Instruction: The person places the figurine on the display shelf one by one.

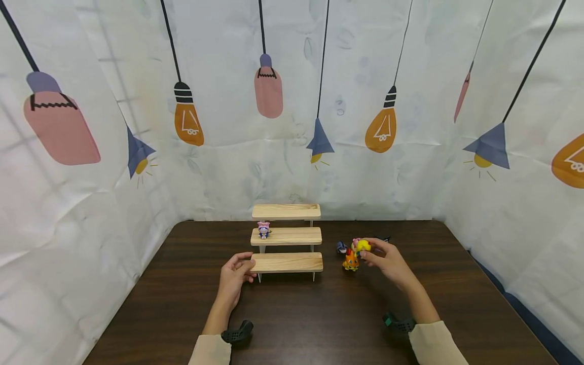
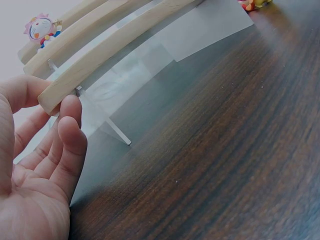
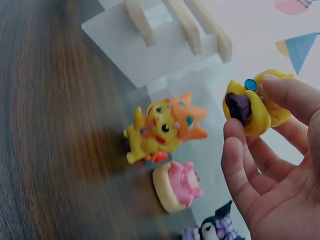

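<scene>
My left hand (image 1: 234, 276) pinches the left end of the lowest step of a three-tier wooden display stand (image 1: 287, 262), thumb and fingertips around its corner. Between the right hand's (image 1: 388, 261) thumb and fingers is a small yellow figurine (image 3: 260, 107) with a dark purple part and a blue dot, held up off the table. Below it stands a yellow figurine with an orange pointed hood (image 3: 155, 130). Beside that one are a pink and cream figurine (image 3: 177, 185) and a black and purple figurine (image 3: 217, 227). A pink-headed cat figurine (image 1: 263, 229) stands at the left of the middle step.
The stand rests on clear legs toward the back of a dark wood table (image 1: 319, 314). White fabric (image 1: 228, 177) printed with lamps and bulbs hangs behind the table and along both sides. Another small dark figurine (image 1: 341, 247) stands right of the stand.
</scene>
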`<control>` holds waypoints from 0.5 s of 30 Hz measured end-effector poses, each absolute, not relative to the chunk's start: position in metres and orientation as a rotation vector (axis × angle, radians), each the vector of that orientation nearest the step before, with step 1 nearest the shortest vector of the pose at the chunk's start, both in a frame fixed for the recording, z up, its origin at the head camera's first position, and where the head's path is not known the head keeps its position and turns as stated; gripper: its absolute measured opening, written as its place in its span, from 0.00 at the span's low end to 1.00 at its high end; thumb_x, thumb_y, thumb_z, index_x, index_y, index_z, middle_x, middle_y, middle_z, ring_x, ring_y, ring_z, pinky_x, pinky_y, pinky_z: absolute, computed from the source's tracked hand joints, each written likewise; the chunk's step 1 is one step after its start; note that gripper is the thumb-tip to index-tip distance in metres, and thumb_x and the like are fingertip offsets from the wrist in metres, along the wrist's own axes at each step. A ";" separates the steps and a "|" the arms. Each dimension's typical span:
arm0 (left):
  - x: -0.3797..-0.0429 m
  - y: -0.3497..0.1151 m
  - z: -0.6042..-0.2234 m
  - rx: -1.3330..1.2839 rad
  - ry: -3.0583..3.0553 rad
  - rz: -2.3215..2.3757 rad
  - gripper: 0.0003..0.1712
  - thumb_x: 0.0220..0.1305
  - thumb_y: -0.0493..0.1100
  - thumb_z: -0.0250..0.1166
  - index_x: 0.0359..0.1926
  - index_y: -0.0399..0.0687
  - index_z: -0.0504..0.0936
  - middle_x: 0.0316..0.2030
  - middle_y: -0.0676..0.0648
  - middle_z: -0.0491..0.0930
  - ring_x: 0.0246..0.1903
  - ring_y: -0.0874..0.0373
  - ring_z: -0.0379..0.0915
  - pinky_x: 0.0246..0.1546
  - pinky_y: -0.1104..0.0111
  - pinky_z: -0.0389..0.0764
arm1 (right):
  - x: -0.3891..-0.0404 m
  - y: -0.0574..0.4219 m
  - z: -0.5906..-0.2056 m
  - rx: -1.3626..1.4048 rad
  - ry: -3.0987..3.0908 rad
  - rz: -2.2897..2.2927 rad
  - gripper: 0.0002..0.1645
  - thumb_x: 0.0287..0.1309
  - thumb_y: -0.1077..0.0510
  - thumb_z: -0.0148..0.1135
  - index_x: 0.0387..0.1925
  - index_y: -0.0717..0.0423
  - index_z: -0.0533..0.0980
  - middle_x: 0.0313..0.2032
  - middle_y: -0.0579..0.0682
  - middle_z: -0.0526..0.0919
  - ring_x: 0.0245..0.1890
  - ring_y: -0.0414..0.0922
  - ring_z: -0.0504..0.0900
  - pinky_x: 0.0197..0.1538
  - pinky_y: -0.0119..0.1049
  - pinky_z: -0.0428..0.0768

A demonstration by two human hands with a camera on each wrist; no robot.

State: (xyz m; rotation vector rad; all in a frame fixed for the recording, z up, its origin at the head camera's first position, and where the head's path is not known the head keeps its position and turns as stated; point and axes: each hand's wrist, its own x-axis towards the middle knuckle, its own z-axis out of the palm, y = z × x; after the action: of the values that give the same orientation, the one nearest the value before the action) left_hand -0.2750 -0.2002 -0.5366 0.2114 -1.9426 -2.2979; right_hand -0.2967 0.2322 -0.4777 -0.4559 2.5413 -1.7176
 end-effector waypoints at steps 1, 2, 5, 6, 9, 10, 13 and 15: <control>-0.275 -0.200 -0.537 0.210 -1.942 -2.298 0.20 0.69 0.35 0.65 0.58 0.32 0.75 0.29 0.53 0.84 0.23 0.59 0.79 0.24 0.71 0.80 | -0.296 0.231 -0.477 -0.465 2.544 -1.718 0.29 0.70 0.51 0.64 0.66 0.59 0.73 0.53 0.61 0.80 0.46 0.60 0.84 0.46 0.45 0.88; -0.275 -0.200 -0.537 0.209 -1.943 -2.297 0.20 0.69 0.35 0.65 0.58 0.32 0.75 0.29 0.53 0.84 0.23 0.59 0.79 0.24 0.71 0.80 | -0.296 0.229 -0.476 -0.473 2.547 -1.721 0.28 0.69 0.51 0.64 0.66 0.59 0.74 0.54 0.60 0.80 0.45 0.58 0.84 0.46 0.44 0.88; -0.276 -0.201 -0.537 0.207 -1.941 -2.297 0.20 0.68 0.34 0.65 0.58 0.32 0.75 0.29 0.53 0.84 0.23 0.59 0.79 0.24 0.71 0.80 | -0.294 0.224 -0.471 -0.507 2.542 -1.740 0.27 0.70 0.52 0.64 0.65 0.58 0.74 0.53 0.59 0.81 0.45 0.57 0.84 0.45 0.43 0.88; -0.276 -0.201 -0.537 0.207 -1.943 -2.296 0.20 0.68 0.34 0.65 0.58 0.32 0.75 0.29 0.53 0.84 0.23 0.59 0.79 0.24 0.71 0.80 | -0.293 0.222 -0.470 -0.510 2.538 -1.751 0.27 0.69 0.52 0.64 0.65 0.58 0.75 0.52 0.58 0.81 0.45 0.56 0.84 0.45 0.41 0.88; -0.276 -0.200 -0.537 0.203 -1.945 -2.293 0.20 0.68 0.35 0.65 0.58 0.32 0.75 0.29 0.54 0.84 0.23 0.59 0.79 0.24 0.71 0.80 | -0.290 0.215 -0.465 -0.517 2.521 -1.779 0.27 0.69 0.53 0.65 0.65 0.58 0.74 0.49 0.58 0.81 0.44 0.55 0.84 0.44 0.38 0.87; -0.276 -0.200 -0.538 0.201 -1.945 -2.293 0.20 0.68 0.35 0.65 0.58 0.32 0.75 0.29 0.54 0.84 0.23 0.59 0.79 0.24 0.71 0.80 | -0.289 0.213 -0.463 -0.517 2.519 -1.786 0.27 0.69 0.53 0.65 0.65 0.58 0.74 0.48 0.59 0.81 0.43 0.54 0.84 0.44 0.37 0.87; -0.276 -0.200 -0.538 0.198 -1.942 -2.292 0.20 0.68 0.35 0.65 0.58 0.32 0.75 0.29 0.54 0.84 0.23 0.59 0.79 0.24 0.71 0.80 | -0.286 0.207 -0.458 -0.516 2.496 -1.806 0.27 0.69 0.54 0.65 0.65 0.58 0.74 0.47 0.61 0.81 0.43 0.54 0.83 0.45 0.36 0.87; -0.276 -0.199 -0.538 0.196 -1.943 -2.292 0.20 0.68 0.35 0.66 0.58 0.32 0.75 0.29 0.54 0.84 0.23 0.59 0.79 0.24 0.71 0.80 | -0.284 0.203 -0.454 -0.522 2.488 -1.811 0.28 0.69 0.54 0.65 0.66 0.58 0.73 0.47 0.62 0.81 0.43 0.56 0.83 0.44 0.35 0.86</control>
State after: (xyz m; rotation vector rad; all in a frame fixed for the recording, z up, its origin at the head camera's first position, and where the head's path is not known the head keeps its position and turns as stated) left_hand -0.2761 -0.1994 -0.5382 0.1960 -1.9428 -2.2922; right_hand -0.2841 0.2032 -0.4545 -0.5224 2.4879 -1.8106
